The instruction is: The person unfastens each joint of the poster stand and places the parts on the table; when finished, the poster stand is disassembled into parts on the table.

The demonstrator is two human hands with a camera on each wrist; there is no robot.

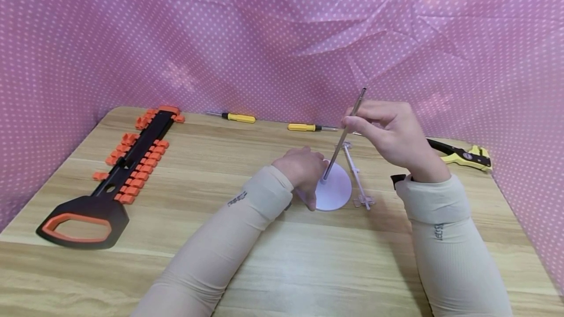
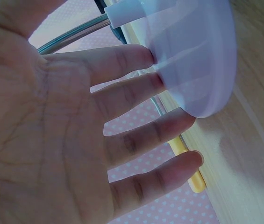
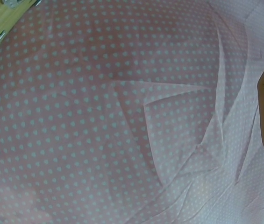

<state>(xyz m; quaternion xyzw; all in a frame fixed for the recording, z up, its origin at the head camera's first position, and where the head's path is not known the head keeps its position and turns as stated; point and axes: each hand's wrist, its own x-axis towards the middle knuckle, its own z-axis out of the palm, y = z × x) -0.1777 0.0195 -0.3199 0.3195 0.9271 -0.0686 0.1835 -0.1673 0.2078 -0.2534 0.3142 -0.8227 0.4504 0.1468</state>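
- Right hand (image 1: 396, 133): thumb and fingers clamped on rod (image 1: 341, 142), upper part; rod tilted.
- Left hand (image 1: 301, 166): fingers apart, nearly straight, tips touching disc (image 1: 338, 191).
- Disc on table (image 1: 282, 273); rod's lower end meets its stub (image 2: 124, 12).
- Pale bar (image 1: 355, 174) lies just right of disc.
- Pliers (image 1: 467, 157) farther right.
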